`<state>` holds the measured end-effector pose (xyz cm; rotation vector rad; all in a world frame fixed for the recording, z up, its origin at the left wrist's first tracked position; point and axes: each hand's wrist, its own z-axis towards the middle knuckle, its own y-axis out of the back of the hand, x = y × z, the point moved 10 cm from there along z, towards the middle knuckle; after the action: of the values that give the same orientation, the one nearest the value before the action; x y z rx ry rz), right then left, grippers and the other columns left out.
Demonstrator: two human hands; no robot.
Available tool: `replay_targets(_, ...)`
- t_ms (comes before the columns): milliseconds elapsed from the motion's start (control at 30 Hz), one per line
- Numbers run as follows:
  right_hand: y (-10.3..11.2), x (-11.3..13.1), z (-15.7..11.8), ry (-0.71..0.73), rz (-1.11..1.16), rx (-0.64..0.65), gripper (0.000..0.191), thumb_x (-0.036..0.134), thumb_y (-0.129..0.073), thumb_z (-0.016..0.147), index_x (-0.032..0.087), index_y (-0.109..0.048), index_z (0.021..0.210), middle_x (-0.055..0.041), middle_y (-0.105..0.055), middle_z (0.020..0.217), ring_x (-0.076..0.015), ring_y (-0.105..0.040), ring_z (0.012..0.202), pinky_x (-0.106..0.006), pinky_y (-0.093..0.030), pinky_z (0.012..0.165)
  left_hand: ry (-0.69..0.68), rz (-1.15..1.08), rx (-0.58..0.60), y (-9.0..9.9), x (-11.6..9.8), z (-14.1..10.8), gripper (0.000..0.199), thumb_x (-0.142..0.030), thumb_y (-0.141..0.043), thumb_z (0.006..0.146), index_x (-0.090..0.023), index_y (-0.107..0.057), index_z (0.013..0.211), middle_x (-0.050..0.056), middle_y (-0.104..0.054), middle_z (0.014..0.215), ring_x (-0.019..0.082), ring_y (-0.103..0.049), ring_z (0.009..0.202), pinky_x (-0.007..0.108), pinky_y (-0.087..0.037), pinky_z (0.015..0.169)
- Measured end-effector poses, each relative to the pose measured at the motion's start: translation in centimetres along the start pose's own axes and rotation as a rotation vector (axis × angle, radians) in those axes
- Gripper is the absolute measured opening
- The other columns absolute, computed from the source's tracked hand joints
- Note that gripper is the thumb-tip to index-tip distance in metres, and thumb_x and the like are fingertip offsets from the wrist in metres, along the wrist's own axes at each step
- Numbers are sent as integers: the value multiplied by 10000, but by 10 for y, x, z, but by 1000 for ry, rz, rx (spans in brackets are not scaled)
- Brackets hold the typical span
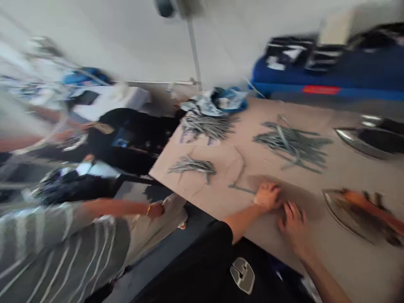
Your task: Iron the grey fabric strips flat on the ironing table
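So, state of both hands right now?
Left hand: curled, blurred, cannot tell if holding anything.
Right hand: open, fingers spread, holding nothing.

The view comes from a camera worn on the person's head, looking forward and down from above their black shirt front (186, 273). It is rolled well off level, so the edge of the tan cardboard-covered counter (303, 111) runs diagonally across the frame. The camera sits close over the left hand (267, 196) and the right hand (293, 225), which reach in from the bottom edge. Bundles of thin gray strips (293, 145) lie farther out, mid-frame. A gray striped sleeve (57, 252) of a co-worker crowds the lower left, while a long blue padded bench (315, 80) and a white wall (94, 42) lie farthest off, along the top.
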<state>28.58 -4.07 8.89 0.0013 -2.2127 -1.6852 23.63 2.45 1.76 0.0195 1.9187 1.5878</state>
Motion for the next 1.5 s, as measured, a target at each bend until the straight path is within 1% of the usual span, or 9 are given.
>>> replay_targets(100,15,-73,-2,-270,-48,-65,609,287,-323,919,188,-459,1504,-199,-539,1475,-336,-458,1429,-589,-362,1156,28,-73,-14,-16,6,4,456,-382,-585,964,-137,-567,1349,190,-523,1484,336,-465,1415,557,-317,1254)
replay_targets(267,78,-175,-21,-525,-171,-201,670,391,-412,946,50,-404,1523,-280,-449,1512,-374,-387,1417,-514,-324,1149,67,-107,-20,-33,11,4,473,-374,-602,957,-178,-518,1379,159,-495,1502,308,-397,1453,575,-250,1275)
replay_targets(367,99,-210,-20,-596,-191,-126,748,435,-502,927,-18,-386,1511,-340,-554,1343,-424,-482,1288,-529,-379,1029,78,-80,-20,-34,12,4,456,-392,-581,969,-182,-525,1369,146,-491,1508,300,-387,1456,560,-233,1279)
replay_targets(500,98,-236,-6,-634,-109,85,798,531,-362,983,-81,-346,1494,-337,-637,1180,-325,-614,1097,-418,-424,866,69,-42,-50,-34,12,5,470,-420,-604,955,-186,-533,1357,134,-505,1498,290,-399,1442,542,-238,1279)
replay_targets(667,73,-237,-6,-648,-45,222,746,529,-531,905,25,-445,1448,-237,-698,1165,-257,-681,974,-321,-461,765,75,-47,-50,-35,12,6,486,-437,-618,947,-184,-537,1354,133,-517,1489,297,-401,1444,540,-237,1283)
replay_targets(933,13,-167,-27,-585,-90,346,1048,608,-636,828,31,-232,1604,-251,-739,1083,-386,-723,994,-426,-521,804,90,-57,-5,-34,11,5,487,-428,-596,960,-192,-521,1380,127,-500,1521,284,-387,1475,532,-225,1305)
replay_targets(1100,6,-157,-25,-630,-157,355,1039,607,-610,848,19,-209,1605,-243,-749,1021,-414,-729,962,-465,-532,786,66,-84,-20,-34,11,5,474,-392,-593,961,-189,-520,1383,139,-510,1509,295,-402,1468,549,-256,1293)
replay_targets(1367,-2,-142,-8,-552,-197,376,1121,635,-641,824,24,-141,1619,-209,-746,896,-402,-729,838,-471,-546,740,11,-136,-17,-30,21,3,380,-262,-560,957,-195,-534,1331,141,-521,1468,297,-438,1427,558,-343,1237)
replay_targets(1500,-2,-144,-8,-571,-197,385,1171,650,-651,810,36,-79,1627,-189,-740,877,-401,-715,810,-478,-542,718,8,-109,-28,-23,36,-7,416,-303,-587,947,-199,-517,1343,142,-492,1478,318,-392,1452,578,-292,1254)
